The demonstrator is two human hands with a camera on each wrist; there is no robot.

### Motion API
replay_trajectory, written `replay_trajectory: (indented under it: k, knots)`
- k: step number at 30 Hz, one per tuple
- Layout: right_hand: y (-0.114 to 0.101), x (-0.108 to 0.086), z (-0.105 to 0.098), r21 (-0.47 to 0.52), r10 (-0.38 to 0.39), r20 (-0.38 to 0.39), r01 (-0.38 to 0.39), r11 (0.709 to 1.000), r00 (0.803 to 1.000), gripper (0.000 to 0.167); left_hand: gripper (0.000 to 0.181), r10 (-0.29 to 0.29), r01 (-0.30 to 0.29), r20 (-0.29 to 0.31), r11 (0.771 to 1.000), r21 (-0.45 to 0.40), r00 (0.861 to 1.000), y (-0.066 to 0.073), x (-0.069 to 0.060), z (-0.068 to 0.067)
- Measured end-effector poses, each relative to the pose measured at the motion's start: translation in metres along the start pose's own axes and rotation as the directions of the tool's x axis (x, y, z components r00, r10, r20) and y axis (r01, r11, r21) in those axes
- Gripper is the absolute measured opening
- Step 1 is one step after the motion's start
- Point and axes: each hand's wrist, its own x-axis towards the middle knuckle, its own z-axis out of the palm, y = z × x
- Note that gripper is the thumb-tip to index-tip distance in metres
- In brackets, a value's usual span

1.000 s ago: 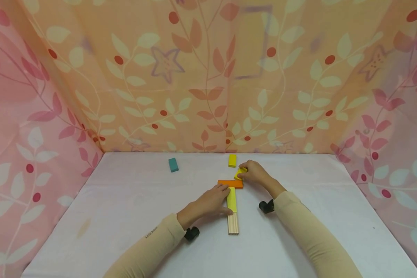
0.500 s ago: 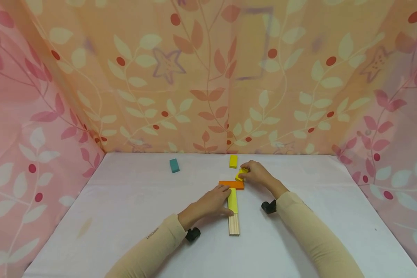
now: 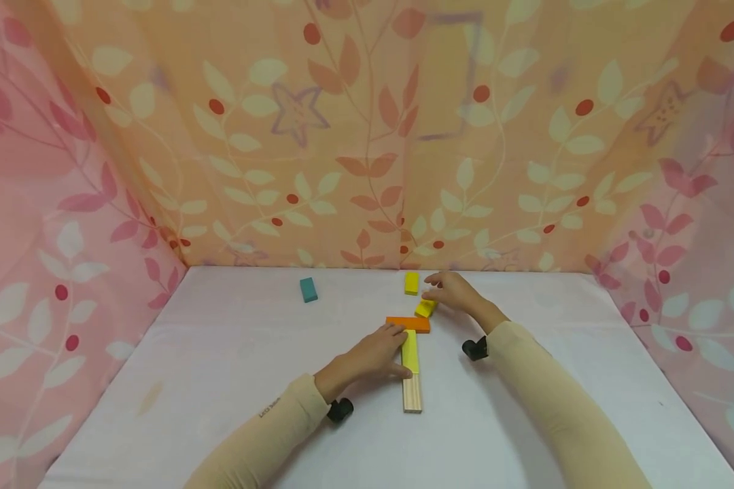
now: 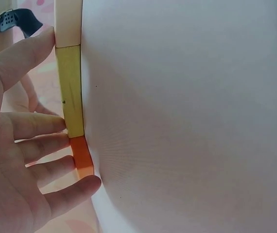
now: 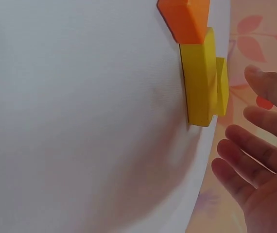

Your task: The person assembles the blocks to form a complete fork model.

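A plain wooden block, a light yellow block and an orange block form a T shape on the table. My left hand lies along their left side, fingers extended; in the left wrist view its fingertips touch the light yellow and orange blocks, thumb by the wooden one. An angled bright yellow block lies just behind the orange block's right end. Over it hovers my right hand, fingers spread, apart from the yellow block in the right wrist view.
Another yellow block lies farther back, near the fabric wall. A teal block lies at the back left. Patterned fabric closes off the white table at the back and both sides.
My right hand has let go of the angled yellow block and lifted slightly away from it. The left hand stays where it was on the blocks.
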Motion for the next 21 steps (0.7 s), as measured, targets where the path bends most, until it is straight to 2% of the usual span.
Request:
replay_trajectory:
  k: [4,12,17,21]
  knots:
    - [0.000,0.007,0.001,0.042,0.024,0.010,-0.025,0.999,1.000,0.049,0.081,-0.004,0.004,0.007,1.000,-0.009,1.000,-0.001,0.002,0.001]
    - [-0.001,0.022,0.000,0.081,0.029,-0.028,-0.027,0.996,0.999,0.049,0.082,0.008,-0.008,-0.007,0.999,0.035,1.000,-0.002,0.003,-0.003]
    - [-0.003,0.027,0.000,0.129,0.059,0.014,-0.060,0.990,0.998,0.050,0.081,-0.001,0.001,0.003,1.000,-0.002,1.000,-0.002,0.002,-0.001]
    - [-0.005,0.033,0.001,0.092,0.044,0.034,-0.047,0.995,0.998,0.049,0.082,-0.004,0.004,0.001,1.000,-0.005,1.000,-0.001,0.001,0.001]
